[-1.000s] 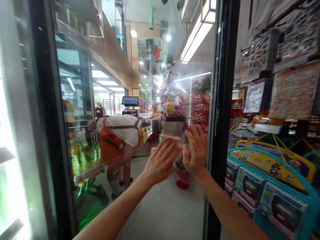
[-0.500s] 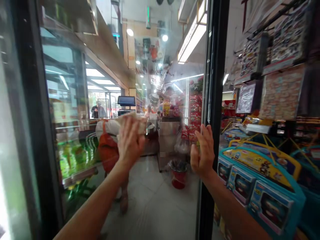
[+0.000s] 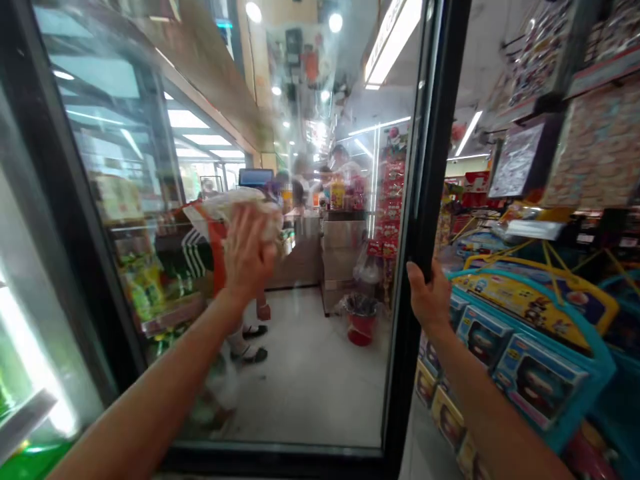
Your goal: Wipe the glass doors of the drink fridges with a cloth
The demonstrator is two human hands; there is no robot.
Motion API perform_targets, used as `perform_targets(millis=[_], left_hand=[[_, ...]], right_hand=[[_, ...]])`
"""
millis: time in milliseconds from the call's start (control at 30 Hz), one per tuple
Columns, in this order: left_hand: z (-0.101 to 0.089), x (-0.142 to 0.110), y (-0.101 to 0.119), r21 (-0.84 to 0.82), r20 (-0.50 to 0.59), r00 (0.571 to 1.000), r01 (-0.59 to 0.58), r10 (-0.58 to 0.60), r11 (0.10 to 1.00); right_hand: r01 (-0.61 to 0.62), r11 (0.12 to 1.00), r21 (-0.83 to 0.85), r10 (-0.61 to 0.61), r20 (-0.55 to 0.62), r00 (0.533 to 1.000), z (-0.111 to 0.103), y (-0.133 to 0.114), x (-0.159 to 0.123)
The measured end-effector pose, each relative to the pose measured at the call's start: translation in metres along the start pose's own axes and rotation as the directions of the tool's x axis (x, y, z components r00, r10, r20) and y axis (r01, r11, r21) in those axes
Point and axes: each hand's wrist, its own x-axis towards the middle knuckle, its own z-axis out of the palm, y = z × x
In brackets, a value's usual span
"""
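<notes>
My left hand (image 3: 246, 257) presses a pale cloth (image 3: 273, 223) flat against the glass door (image 3: 320, 373), its fingers laid over the cloth. Part of the cloth is hidden under the palm. At the door's right edge, my right hand (image 3: 431, 297) is wrapped round the black door frame (image 3: 425, 200), thumb on the near side and the other fingers mostly hidden behind it. Smears and reflections show on the glass around the cloth.
Boxed toys in blue packaging (image 3: 537, 380) hang close by my right forearm. Through the glass I see a person's legs (image 3: 245, 343), a red bin (image 3: 361, 323) and a metal counter (image 3: 345, 253). A bright light strip (image 3: 37, 363) runs along the left.
My right hand has gone from half-raised fingers beside the frame to a grip round its edge. The left hand and cloth have shifted slightly left and up. The view tilts lower.
</notes>
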Motion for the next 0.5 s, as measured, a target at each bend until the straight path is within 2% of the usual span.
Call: perform_targets(millis=[33, 67, 100, 133, 167, 200, 233, 300, 333, 367, 400, 433, 467, 500], left_hand=[[-0.002, 0.012, -0.014, 0.024, -0.091, 0.983, 0.160, -0.157, 0.987], [-0.002, 0.022, -0.019, 0.031, -0.172, 0.957, 0.242, -0.234, 0.970], [0.001, 0.029, -0.014, 0.034, -0.205, 0.951, 0.243, -0.231, 0.969], [0.006, 0.032, 0.000, 0.043, -0.201, 0.965, 0.180, -0.168, 0.983], [0.013, 0.032, 0.020, 0.041, -0.132, 0.991, 0.019, -0.014, 0.999], [0.022, 0.026, 0.043, 0.038, -0.046, 0.993, -0.106, 0.107, 0.994], [0.030, 0.016, 0.064, 0.030, 0.040, 0.978, -0.207, 0.206, 0.978], [0.040, -0.013, 0.088, -0.034, 0.227, 0.895, -0.387, 0.384, 0.921], [0.039, -0.032, 0.088, -0.019, 0.271, 0.899, -0.353, 0.345, 0.935], [0.034, -0.051, 0.078, 0.031, 0.247, 0.940, -0.252, 0.237, 0.967], [0.025, -0.070, 0.063, 0.099, 0.169, 0.980, -0.122, 0.104, 0.988], [0.015, -0.088, 0.043, 0.160, 0.091, 0.995, 0.025, -0.040, 0.987], [0.005, -0.104, 0.023, 0.190, 0.052, 0.985, 0.150, -0.162, 0.970], [-0.005, -0.119, 0.004, 0.199, 0.100, 0.973, 0.184, -0.206, 0.963]], right_hand=[[-0.006, 0.999, 0.035, 0.005, 0.021, 1.000, 0.001, 0.000, 0.001], [-0.004, 0.997, 0.079, 0.001, 0.046, 0.999, 0.002, 0.000, 0.001], [-0.006, 0.993, 0.120, -0.004, 0.075, 0.997, 0.003, 0.000, 0.002], [-0.012, 0.989, 0.146, -0.002, 0.098, 0.995, 0.003, -0.001, 0.003], [-0.023, 0.988, 0.156, 0.005, 0.115, 0.993, 0.004, -0.001, 0.004], [-0.035, 0.987, 0.155, 0.016, 0.121, 0.992, 0.004, -0.001, 0.006], [-0.042, 0.987, 0.152, 0.024, 0.121, 0.992, 0.004, 0.000, 0.007], [-0.043, 0.988, 0.151, 0.025, 0.119, 0.993, 0.005, 0.005, 0.011], [-0.044, 0.987, 0.154, 0.025, 0.126, 0.992, 0.006, 0.008, 0.014], [-0.051, 0.985, 0.164, 0.027, 0.144, 0.989, 0.008, 0.013, 0.016], [-0.067, 0.981, 0.182, 0.034, 0.178, 0.983, 0.010, 0.017, 0.019], [-0.098, 0.974, 0.204, 0.051, 0.224, 0.973, 0.012, 0.023, 0.023], [-0.146, 0.962, 0.232, 0.078, 0.279, 0.957, 0.015, 0.028, 0.026], [-0.203, 0.942, 0.266, 0.107, 0.334, 0.936, 0.018, 0.033, 0.028]])
